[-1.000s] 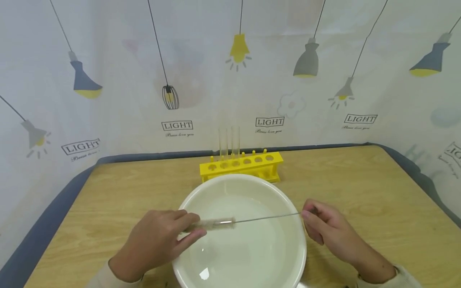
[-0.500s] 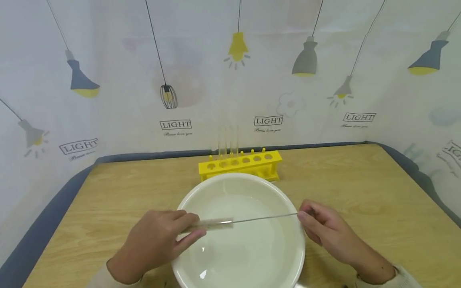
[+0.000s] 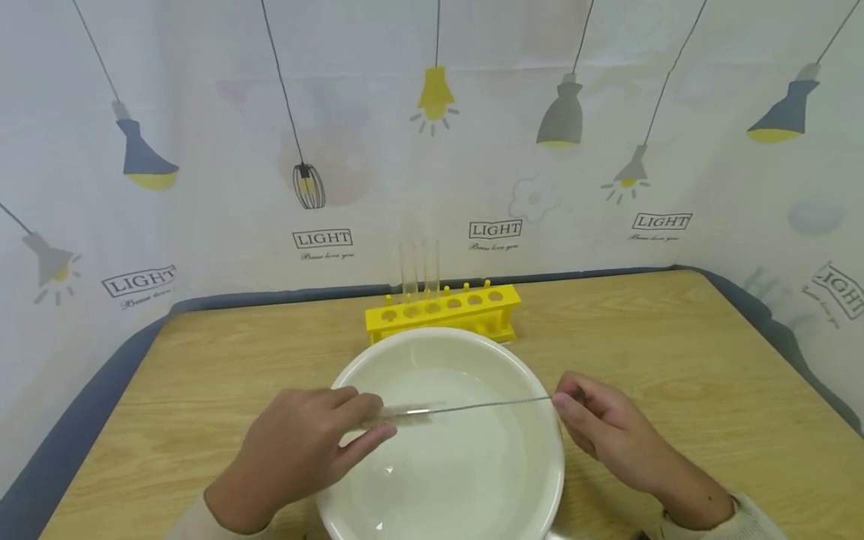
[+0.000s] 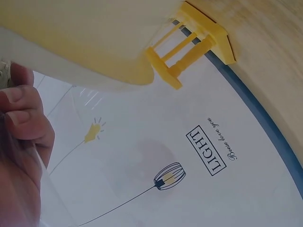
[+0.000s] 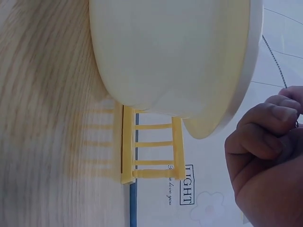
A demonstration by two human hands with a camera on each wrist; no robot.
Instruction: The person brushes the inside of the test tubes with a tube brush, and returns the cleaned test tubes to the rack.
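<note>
1. Your left hand (image 3: 297, 450) comes in from the lower left, its back turned up, over the near-left rim of the white basin (image 3: 459, 480).
2. Its thumb lies on the near side and its fingers on the far side, pinching a clear tube (image 3: 398, 415) between them.
3. That tube lies roughly level above the basin, its mouth towards your right; bristles show in it, blurred.
4. Your right hand (image 3: 617, 435) reaches in from the lower right, beside the right rim, its fingers curled into the palm.
5. Its thumb and forefinger pinch the brush's twisted wire (image 3: 499, 404), which runs almost straight across to the tube.
6. Beyond the basin, the yellow rack (image 3: 442, 309) holds two upright clear tubes (image 3: 409, 274).
</note>
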